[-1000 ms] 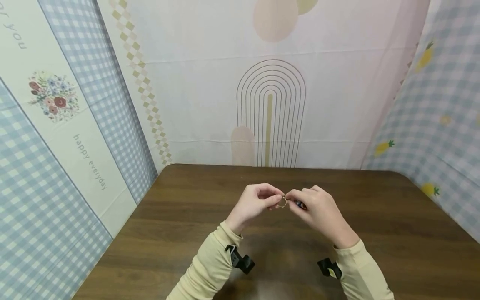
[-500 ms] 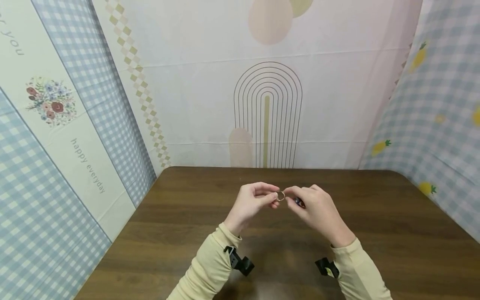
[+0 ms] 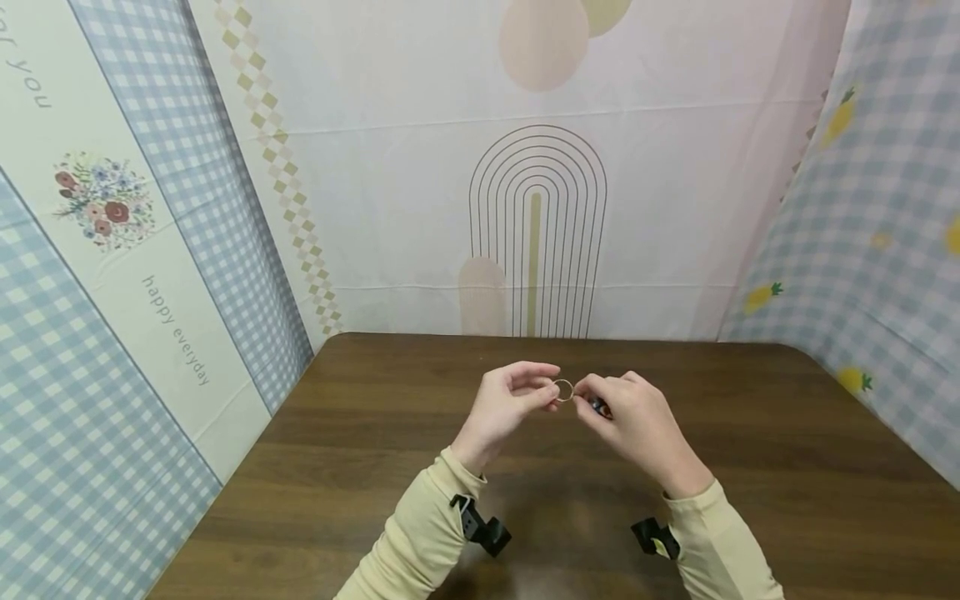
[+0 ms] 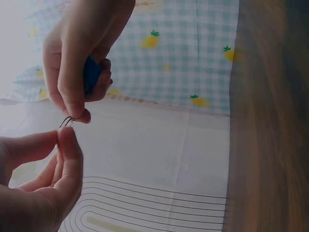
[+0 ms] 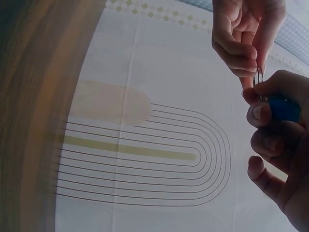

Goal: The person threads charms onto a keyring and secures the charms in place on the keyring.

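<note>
Nearest, pale yellow sleeves [image 3: 412, 529] are worn, a small black device [image 3: 470, 520] being fixed near each wrist. Beyond them, a thin metal ring [image 3: 567, 400] is held between the hands, above the brown worktop [image 3: 330, 475]: one side is pinched by the left hand's [image 3: 504, 406] fingers, the other is met by the right hand's [image 3: 637, 414] closed fingertips. A blue object [image 4: 91, 75] is enclosed by the right fingers. Behind, a patterned cloth [image 3: 397, 208] is hung.

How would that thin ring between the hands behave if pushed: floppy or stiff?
The ring is probably fairly stiff, given its round outline. Looking wire-thin, it's likely light. Its narrow rim could make it slippery to pinch.
</note>
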`<state>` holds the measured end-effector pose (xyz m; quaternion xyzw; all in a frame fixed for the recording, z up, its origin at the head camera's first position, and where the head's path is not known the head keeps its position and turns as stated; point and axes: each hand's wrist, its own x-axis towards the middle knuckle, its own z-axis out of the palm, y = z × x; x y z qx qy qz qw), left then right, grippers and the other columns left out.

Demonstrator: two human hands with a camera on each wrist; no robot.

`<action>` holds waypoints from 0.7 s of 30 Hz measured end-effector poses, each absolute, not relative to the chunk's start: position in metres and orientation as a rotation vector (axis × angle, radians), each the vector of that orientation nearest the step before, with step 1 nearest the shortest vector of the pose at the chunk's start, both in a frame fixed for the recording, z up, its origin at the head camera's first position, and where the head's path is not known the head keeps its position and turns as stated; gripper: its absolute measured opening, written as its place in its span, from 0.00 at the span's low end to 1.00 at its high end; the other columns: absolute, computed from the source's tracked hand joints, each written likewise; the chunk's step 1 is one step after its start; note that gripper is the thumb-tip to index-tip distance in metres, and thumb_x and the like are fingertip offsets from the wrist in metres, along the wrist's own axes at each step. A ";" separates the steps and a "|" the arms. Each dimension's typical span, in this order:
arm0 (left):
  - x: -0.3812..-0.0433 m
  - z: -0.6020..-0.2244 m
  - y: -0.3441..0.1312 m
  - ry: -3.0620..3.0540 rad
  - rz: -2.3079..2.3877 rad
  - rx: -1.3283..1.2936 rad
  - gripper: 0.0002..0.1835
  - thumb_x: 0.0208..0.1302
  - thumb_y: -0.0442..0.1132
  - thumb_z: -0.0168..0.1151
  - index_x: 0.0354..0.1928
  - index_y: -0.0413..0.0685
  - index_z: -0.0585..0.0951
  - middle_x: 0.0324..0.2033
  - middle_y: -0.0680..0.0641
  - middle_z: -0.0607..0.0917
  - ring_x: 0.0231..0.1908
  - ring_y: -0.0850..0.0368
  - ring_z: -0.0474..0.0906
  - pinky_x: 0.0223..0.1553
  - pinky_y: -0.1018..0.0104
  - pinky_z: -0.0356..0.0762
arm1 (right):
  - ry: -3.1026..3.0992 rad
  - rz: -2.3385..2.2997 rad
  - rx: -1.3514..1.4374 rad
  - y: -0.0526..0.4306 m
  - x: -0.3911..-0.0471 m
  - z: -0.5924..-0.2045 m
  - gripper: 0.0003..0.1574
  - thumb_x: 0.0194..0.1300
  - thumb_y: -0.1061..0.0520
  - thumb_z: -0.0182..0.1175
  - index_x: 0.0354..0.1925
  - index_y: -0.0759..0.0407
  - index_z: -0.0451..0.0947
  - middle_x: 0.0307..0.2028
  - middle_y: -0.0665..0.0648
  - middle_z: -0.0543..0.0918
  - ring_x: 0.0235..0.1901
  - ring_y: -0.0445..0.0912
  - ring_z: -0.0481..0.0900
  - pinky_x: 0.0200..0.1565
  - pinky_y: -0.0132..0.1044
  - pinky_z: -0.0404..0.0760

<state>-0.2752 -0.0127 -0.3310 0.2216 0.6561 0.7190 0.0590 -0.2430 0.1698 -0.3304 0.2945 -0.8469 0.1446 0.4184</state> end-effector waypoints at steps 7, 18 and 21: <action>-0.273 -0.331 -0.016 1.983 2.204 0.658 0.13 0.62 0.26 0.62 0.47 0.27 0.81 0.38 0.30 0.85 0.27 0.65 0.81 0.37 0.67 0.84 | -2.188 0.367 0.736 0.166 -0.237 -0.329 0.11 0.50 0.64 0.70 0.33 0.53 0.82 0.24 0.44 0.85 0.20 0.32 0.71 0.31 0.34 0.72; -0.270 -0.333 -0.021 1.976 2.017 0.749 0.13 0.66 0.28 0.59 0.50 0.28 0.80 0.36 0.28 0.83 0.27 0.66 0.80 0.33 0.70 0.81 | -2.137 0.301 0.738 0.164 -0.234 -0.333 0.08 0.49 0.65 0.65 0.26 0.52 0.80 0.15 0.41 0.77 0.16 0.30 0.63 0.31 0.34 0.73; -0.268 -0.334 -0.020 1.926 2.026 0.739 0.15 0.66 0.28 0.58 0.53 0.29 0.77 0.42 0.23 0.81 0.28 0.65 0.81 0.35 0.71 0.83 | -2.121 0.311 0.692 0.163 -0.233 -0.334 0.08 0.48 0.65 0.65 0.26 0.52 0.80 0.15 0.41 0.78 0.16 0.32 0.65 0.30 0.35 0.73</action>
